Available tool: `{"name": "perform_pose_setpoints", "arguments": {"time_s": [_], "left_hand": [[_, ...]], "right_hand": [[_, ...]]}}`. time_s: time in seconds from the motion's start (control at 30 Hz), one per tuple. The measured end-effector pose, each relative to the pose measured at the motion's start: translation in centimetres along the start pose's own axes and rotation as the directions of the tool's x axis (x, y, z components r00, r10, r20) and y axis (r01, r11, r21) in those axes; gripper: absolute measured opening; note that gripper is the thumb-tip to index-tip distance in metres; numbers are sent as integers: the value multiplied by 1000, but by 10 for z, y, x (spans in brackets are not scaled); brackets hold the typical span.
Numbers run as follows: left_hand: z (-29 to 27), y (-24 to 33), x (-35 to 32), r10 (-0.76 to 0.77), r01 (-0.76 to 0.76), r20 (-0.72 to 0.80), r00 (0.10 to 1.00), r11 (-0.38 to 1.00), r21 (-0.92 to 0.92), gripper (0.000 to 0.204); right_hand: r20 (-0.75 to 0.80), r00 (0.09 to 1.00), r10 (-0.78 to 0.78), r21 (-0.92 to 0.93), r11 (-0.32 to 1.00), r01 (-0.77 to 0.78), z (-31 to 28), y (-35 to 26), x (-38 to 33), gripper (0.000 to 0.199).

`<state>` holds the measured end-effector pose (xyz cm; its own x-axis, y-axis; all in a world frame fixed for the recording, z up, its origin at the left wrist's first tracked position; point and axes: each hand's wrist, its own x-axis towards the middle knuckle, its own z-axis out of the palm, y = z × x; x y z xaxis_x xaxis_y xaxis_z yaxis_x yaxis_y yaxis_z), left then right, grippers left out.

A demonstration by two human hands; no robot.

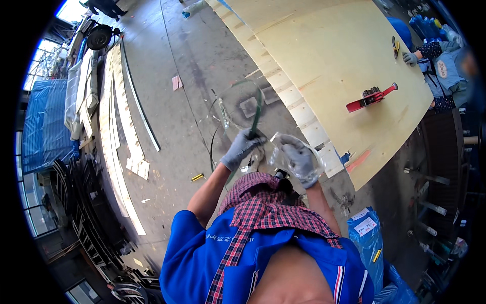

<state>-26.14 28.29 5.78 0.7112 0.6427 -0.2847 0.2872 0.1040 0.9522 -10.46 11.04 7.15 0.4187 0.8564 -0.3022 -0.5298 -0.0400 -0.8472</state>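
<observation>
Looking down over my own chest: blue jacket, red plaid collar. Both hands gloved in grey, raised in front of me over the concrete floor (202, 61).

Containers: a blue plastic sack (365, 238) stands at my lower right, top open; a white label with red marks sits on its upper face, and a yellow item pokes out at its side. I cannot make out the contents.

Left hand (242, 148): forearm bare, coming up from the lower edge, fist closed tight around a dark green strapping band (257, 109). The band rises from the fist and loops into a wide ring above the floor, just beside the plywood edge.

Right hand (299, 159): fingers curled shut on a crumpled clear plastic bag (279, 152), which bunches between the two hands, touching both.

Large plywood sheet (339, 55) lies to the upper right, on a pallet of pale slats. A red strapping tensioner (372, 96) rests on it, well apart from my hands. At the far right edge, another person's gloved hand (410, 57) rests on the plywood near yellow-handled pliers (395, 45).

Left side: long pale boards (116, 126) stacked on the floor.
</observation>
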Motion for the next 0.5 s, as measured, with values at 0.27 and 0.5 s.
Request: {"name": "perform_pose_setpoints", "arguments": {"time_s": [0.27,0.5], "left_hand": [[-109,15,2,-178,211,-136,975,931,297,37],[-23,39,8,-72,62,43,996,977,203,46]], "right_hand": [[-776,582,-245,-317,948,-24,-160,-106,-96,35],[-96,979,-182,-489,865,113,-12,-54,11,68]]}}
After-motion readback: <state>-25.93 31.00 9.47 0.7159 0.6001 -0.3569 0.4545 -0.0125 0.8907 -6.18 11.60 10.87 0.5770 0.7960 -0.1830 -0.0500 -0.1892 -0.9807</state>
